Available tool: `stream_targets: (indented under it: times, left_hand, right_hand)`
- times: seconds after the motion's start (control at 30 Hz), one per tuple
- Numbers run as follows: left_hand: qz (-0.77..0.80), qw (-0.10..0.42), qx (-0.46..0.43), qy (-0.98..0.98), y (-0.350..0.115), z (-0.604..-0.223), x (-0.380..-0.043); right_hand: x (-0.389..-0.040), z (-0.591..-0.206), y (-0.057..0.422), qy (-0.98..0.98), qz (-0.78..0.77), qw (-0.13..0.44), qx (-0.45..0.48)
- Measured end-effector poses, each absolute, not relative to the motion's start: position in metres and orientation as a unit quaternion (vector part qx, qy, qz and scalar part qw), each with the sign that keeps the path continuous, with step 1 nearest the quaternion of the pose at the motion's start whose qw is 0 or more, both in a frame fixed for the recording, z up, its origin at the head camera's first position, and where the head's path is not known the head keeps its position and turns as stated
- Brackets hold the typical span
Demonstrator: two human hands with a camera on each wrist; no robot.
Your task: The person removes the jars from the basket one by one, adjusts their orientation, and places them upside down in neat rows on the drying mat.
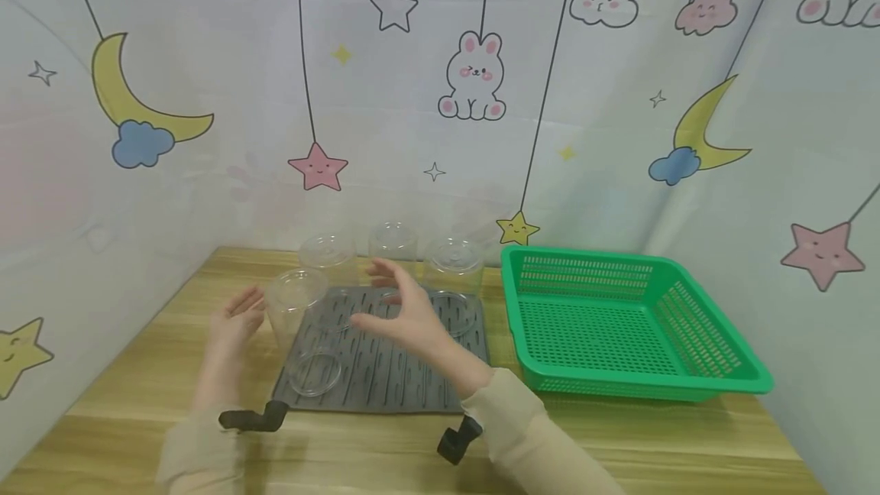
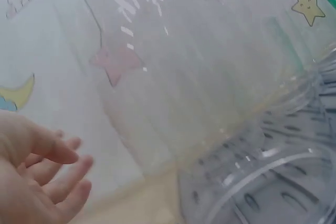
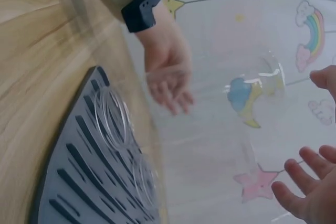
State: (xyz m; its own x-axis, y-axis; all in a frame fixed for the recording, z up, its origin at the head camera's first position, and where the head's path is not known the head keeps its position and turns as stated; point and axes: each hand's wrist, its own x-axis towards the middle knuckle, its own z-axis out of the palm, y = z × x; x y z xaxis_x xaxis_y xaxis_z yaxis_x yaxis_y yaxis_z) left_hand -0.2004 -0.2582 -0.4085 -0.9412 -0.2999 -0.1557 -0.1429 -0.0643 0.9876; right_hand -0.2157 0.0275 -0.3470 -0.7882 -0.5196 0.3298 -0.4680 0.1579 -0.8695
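Observation:
A clear plastic container (image 1: 285, 315) stands at the left edge of the grey ridged mat (image 1: 392, 394). Just to its left is my left hand (image 1: 237, 319), fingers relaxed and holding nothing; whether it touches the wall I cannot tell. Over the mat, to the container's right, my right hand (image 1: 406, 317) hangs with thumb and fingers spread apart, also holding nothing. In the right wrist view my left hand (image 3: 168, 80) appears partly through the clear container wall (image 3: 210, 140). Clear round lids lie on the mat, one near its front left (image 1: 315, 373) and another at its right (image 1: 454, 313).
Behind the mat stand more clear containers: one at left (image 1: 328, 262), one in the middle (image 1: 393, 239) and one at right (image 1: 454, 262). A green plastic basket (image 1: 632, 384) sits right of the mat on the wooden table (image 1: 357, 445). A printed cloth hangs behind.

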Motion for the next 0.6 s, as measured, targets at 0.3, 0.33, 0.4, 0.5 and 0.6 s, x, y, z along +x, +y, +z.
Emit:
stream_targets:
  times: [0.3,0.33,0.4,0.5,0.6]
  left_hand:
    - [-0.709,0.277,0.159,-0.628,-0.236,-0.348,-0.184]
    - [-0.703,0.299,0.156,-0.627,-0.233,-0.343,-0.182]
    - [-0.675,0.339,0.146,-0.639,-0.226,-0.334,-0.177]
    - [-0.607,0.381,0.133,-0.684,-0.215,-0.321,-0.170]
    - [-0.534,0.406,0.112,-0.733,-0.201,-0.309,-0.163]
  right_hand:
    - [-0.217,-0.341,0.055,0.776,-0.548,-0.025,-0.311]
    - [-0.217,-0.340,0.058,0.779,-0.545,-0.032,-0.309]
    - [-0.216,-0.338,0.064,0.786,-0.535,-0.045,-0.306]
    - [-0.215,-0.333,0.075,0.804,-0.511,-0.063,-0.298]
    - [-0.213,-0.327,0.087,0.828,-0.475,-0.080,-0.289]
